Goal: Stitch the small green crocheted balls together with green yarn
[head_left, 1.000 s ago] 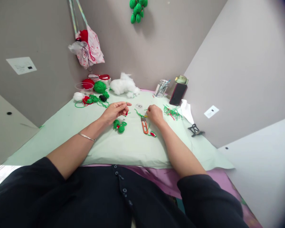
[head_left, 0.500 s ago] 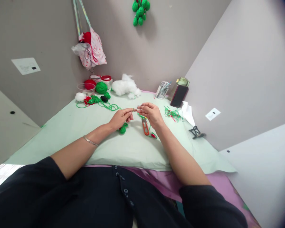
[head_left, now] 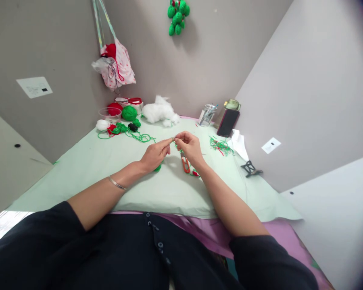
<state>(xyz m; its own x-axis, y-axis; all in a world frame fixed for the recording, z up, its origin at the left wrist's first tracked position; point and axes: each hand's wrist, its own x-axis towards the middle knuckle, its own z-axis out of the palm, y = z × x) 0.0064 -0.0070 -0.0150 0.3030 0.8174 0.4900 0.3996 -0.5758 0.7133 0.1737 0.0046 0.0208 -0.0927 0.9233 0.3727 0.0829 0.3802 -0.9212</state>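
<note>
My left hand (head_left: pixel 153 156) reaches in from the left with its index finger stretched out and a strand of green yarn looped round it. Its other fingers are curled in. At that fingertip, my right hand (head_left: pixel 190 148) is closed in a pinch; what lies between its fingers is too small to make out. Partly hidden beneath the left hand is a green yarn piece (head_left: pixel 157 168). Thread snips with orange handles (head_left: pixel 185 164) lie on the table below the right hand. Beside them is a small red and green piece (head_left: pixel 196 173).
Balls of green yarn (head_left: pixel 129 113), a clear tub (head_left: pixel 109 114) and white stuffing (head_left: pixel 160 111) sit at the back. A pen cup (head_left: pixel 207 115), phone (head_left: pixel 228 123), yarn scraps (head_left: pixel 220 146) and a black stand (head_left: pixel 251 168) are on the right. A dotted bag (head_left: pixel 122 64) hangs on the wall.
My right hand has moved slightly left, and its fingertips now meet my left index fingertip. The left hand has shifted a little and covers more of the green piece.
</note>
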